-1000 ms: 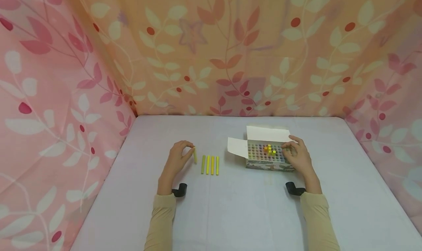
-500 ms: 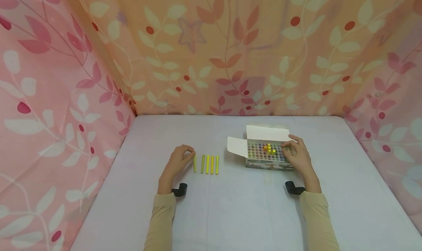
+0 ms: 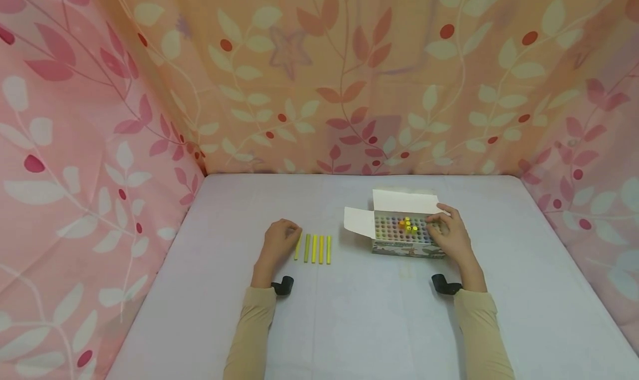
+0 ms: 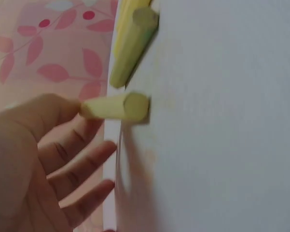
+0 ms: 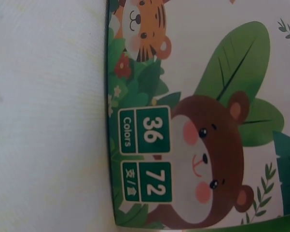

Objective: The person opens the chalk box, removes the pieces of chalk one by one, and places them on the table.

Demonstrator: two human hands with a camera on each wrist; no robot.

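Observation:
In the head view, my left hand pinches a pale yellow-green crayon between thumb and forefinger. The left wrist view shows this six-sided crayon held by one end, its other end toward the tabletop. To its right, several yellow and green crayons lie side by side in a row. My right hand holds the right end of an open crayon box, thumb and forefinger curled at its edge. Several yellow and orange crayons stick up from the box's rows; the right fingers' exact contact is hidden.
A white lid stands up behind the box, and a side flap spreads left. The table has a pale cloth, with flowered curtains around it. The box's printed side fills the right wrist view.
My left hand first came nearer to me with the crayon, then moved right toward the row, where the crayon now leans slightly. The right hand and box have stayed put.

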